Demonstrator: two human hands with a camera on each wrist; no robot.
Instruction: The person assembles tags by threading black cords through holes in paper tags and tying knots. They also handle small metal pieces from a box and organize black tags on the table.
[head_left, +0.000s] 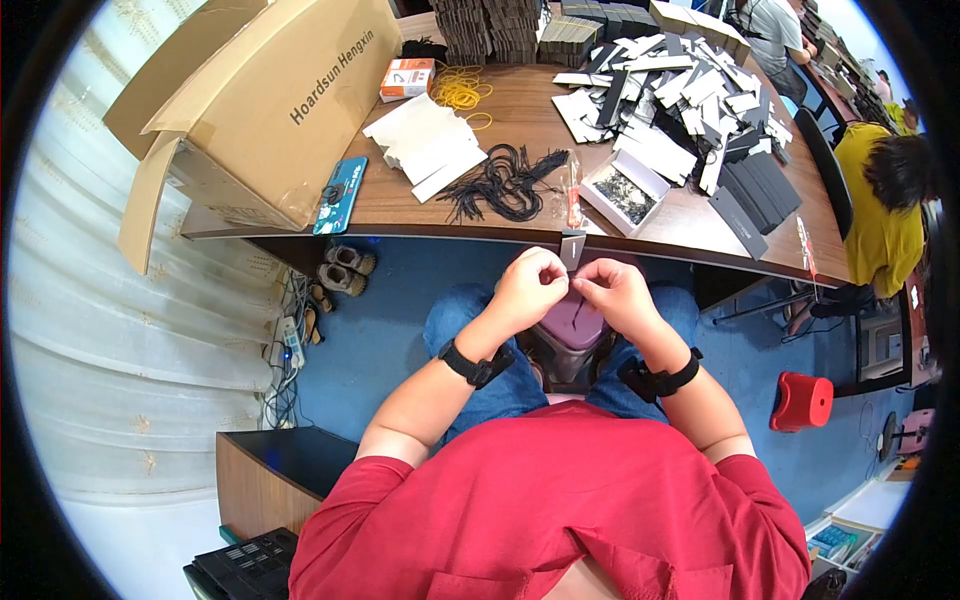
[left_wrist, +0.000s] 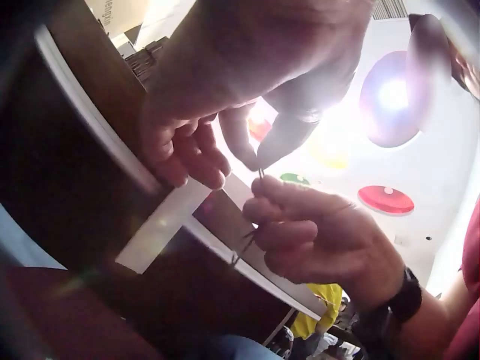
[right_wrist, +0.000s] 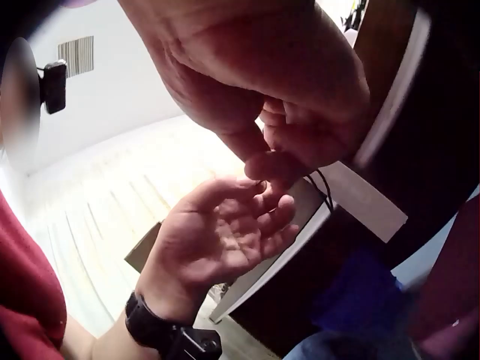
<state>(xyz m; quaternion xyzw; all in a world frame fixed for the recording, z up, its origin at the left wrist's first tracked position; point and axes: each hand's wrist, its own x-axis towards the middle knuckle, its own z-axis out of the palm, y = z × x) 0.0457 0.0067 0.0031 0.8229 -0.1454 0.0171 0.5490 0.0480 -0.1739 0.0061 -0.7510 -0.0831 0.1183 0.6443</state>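
Both hands meet just in front of the desk edge, above the person's lap. Thumb and fingertips of the left hand [head_left: 530, 290] pinch a thin black cord [left_wrist: 245, 246]. The right hand [head_left: 620, 293] pinches the same cord close beside, fingertips nearly together. In the right wrist view a loop of the cord [right_wrist: 324, 186] curves out past the right fingers. A narrow pale tag [left_wrist: 163, 227] extends beyond the fingertips; in the head view this tag [head_left: 572, 248] overlaps the desk edge. Where the cord joins the tag is hidden by the fingers.
On the desk [head_left: 380, 205] lie black cords [head_left: 515, 185], white cards [head_left: 425, 145], an open small box [head_left: 655, 205] of small dark parts and a heap of tags [head_left: 690, 90]. A large cardboard box [head_left: 270, 110] stands left. A red stool [head_left: 803, 400] is on the floor right.
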